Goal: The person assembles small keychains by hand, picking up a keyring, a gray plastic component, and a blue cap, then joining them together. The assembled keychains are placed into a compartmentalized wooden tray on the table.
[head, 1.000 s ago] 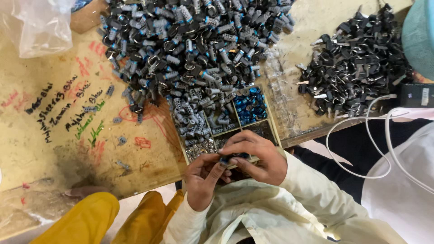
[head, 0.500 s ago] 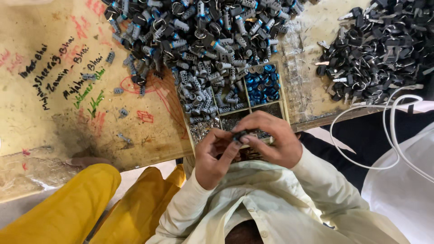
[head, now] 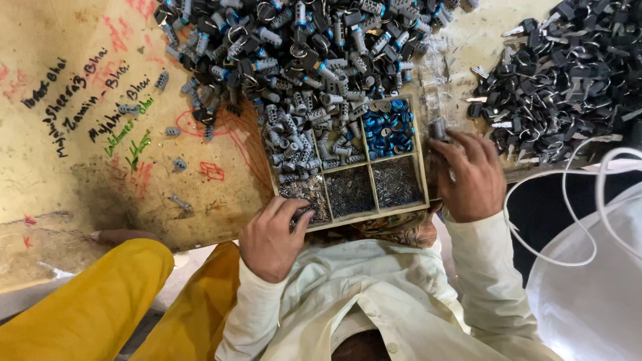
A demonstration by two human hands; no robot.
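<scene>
Six-compartment wooden tray [head: 424, 175], gritty metal parts [head: 349, 190]

The left hand [head: 271, 237] hides its fingertips' hold; the key pile [head: 562, 67] runs off frame.

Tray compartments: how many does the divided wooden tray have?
6. Top row: grey cylinders at left, grey cylinders in the middle, blue rings at right. Bottom row: small dark metal bits at left, middle and right.

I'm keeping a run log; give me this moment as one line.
left hand: fingers in tray's near-left compartment | right hand: holds small grey cylinder beside tray
</scene>
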